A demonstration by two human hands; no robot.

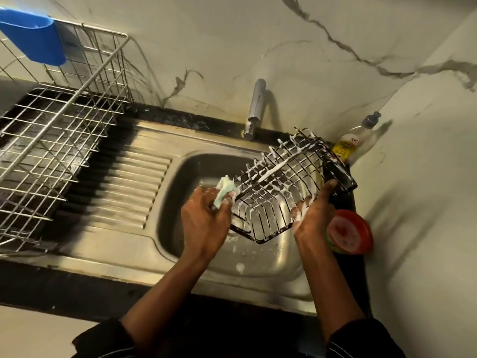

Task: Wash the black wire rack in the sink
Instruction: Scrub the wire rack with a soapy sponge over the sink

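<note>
Rack: the black wire rack (284, 187) is held tilted over the sink (175, 215). Its far right end is raised toward the corner and its near end hangs low above the basin. White suds streak the wires.
Left hand: the left hand (204, 223) pinches a pale sponge (225, 191) between thumb and fingers, against the rack's left end.
Right hand: the right hand (313, 213) grips the rack's near right side, with the thumb along the frame and foamy fingers curled under the wires.
Step in hand: this looks like soaping and scrubbing. No water can be seen running from the faucet (254, 109).
Doing it well: the sponge should probably run along each wire and into the crossings. The right hand would turn the rack so the underside gets scrubbed too.
Risk: soapy wires are slippery, so a firm hold matters. The raised end sits close to the soap bottle (348, 146) and could knock it.
Nearby: a red-lidded tub (349, 232) sits just right of the right hand.
</note>
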